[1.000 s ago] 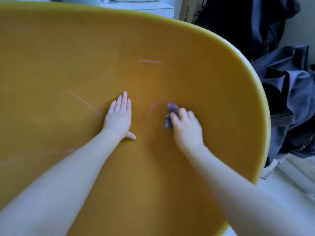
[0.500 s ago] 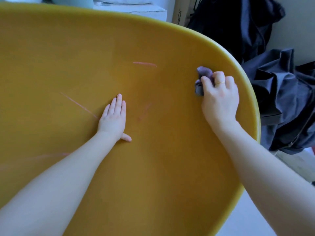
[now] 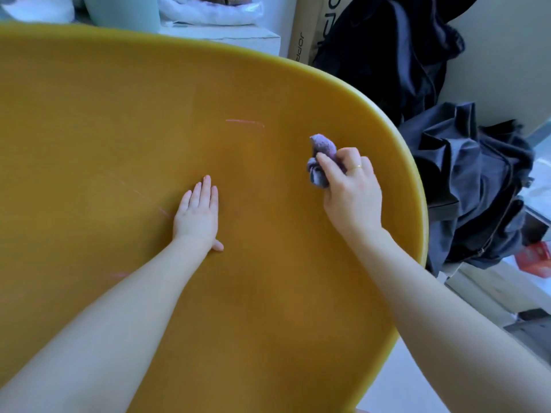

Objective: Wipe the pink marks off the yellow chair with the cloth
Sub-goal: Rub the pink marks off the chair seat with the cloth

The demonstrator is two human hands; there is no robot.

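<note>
Here the left hand (image 3: 196,216) lies flat, fingers straight, on the smooth, curved yellow chair (image 3: 268,293), while the right hand (image 3: 353,189) pinches a crumpled purple cloth (image 3: 320,158) against it. A thin pink mark (image 3: 244,123) runs beyond and between the hands; a fainter pink streak (image 3: 140,194) slants just left of the left hand. Beyond the right hand, a cardboard box (image 3: 308,31) bears partly readable letters, "JOPP".

Left hand (image 3: 196,217) lies flat; right hand (image 3: 351,192) curled, gripping.

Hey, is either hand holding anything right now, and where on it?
The right hand holds the bunched purple cloth, fingers curled round its lower part. The left hand rests flat on the yellow chair, holding nothing.
</note>
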